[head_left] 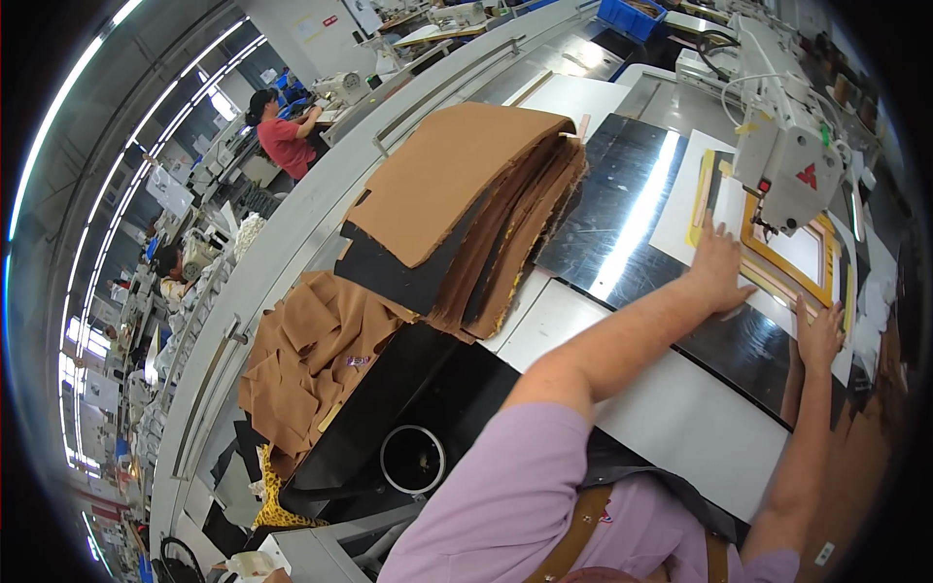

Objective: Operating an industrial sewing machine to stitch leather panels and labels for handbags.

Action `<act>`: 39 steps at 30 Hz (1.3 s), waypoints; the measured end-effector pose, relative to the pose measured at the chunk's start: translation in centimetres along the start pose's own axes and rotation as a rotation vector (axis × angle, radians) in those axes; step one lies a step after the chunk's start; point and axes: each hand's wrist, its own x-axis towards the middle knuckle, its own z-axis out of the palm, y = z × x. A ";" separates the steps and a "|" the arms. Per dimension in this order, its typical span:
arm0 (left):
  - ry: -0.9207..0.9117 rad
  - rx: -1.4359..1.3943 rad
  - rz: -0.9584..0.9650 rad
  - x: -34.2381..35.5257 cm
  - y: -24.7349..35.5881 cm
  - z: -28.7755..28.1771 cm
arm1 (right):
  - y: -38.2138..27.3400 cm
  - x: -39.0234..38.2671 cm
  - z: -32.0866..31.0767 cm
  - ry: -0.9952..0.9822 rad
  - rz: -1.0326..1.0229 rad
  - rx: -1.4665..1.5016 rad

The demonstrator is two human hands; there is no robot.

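My left hand (717,267) and right hand (819,337) lie unclenched on the yellow-edged template (773,281), nearside of the sewing head (792,170); I'd press evenly, keep it flat.

- A bare strip of table (671,413) runs along the near edge, before the person.
- Right of that table's middle, behind the strip, lies a plate (598,199).
- On the plate's right part lies a sheet (677,223).
- On the sheet, under the sewing machine (792,165), lies a frame (830,260).
- 2 hands flank it: left hand (717,267) on its left, right hand (819,338) at its near right corner.
- Left of the plate stands a stack of panels (457,175).
- Before the stack, to its left: a heap of cloth (316,350).
- Behind both, along the table's far left edge: a beam (316,202).
- Beyond the beam sits a co-worker (282,141).
- At the table's far end: a bin (632,17).
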 end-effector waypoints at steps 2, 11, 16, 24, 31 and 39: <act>0.047 0.057 -0.010 -1.0 -2.9 -2.3 | 2.0 1.7 3.2 0.180 0.100 0.129; 0.226 -0.045 -0.666 -13.0 -30.4 -19.1 | 4.6 2.6 4.4 0.526 -0.008 0.553; 0.051 -0.076 -0.626 -17.9 -34.3 -18.4 | 4.5 2.9 4.4 0.520 -0.079 0.653; 0.358 0.030 -0.713 -17.1 -36.2 -15.4 | 4.3 1.1 3.0 0.596 -0.111 0.678; 0.601 -1.133 -0.389 -11.0 -30.1 -14.4 | -6.0 -8.9 -5.2 -0.556 -0.384 1.662; -0.426 -1.073 0.545 -12.3 -2.9 -13.4 | -14.6 -6.8 -0.3 -0.988 -1.170 2.298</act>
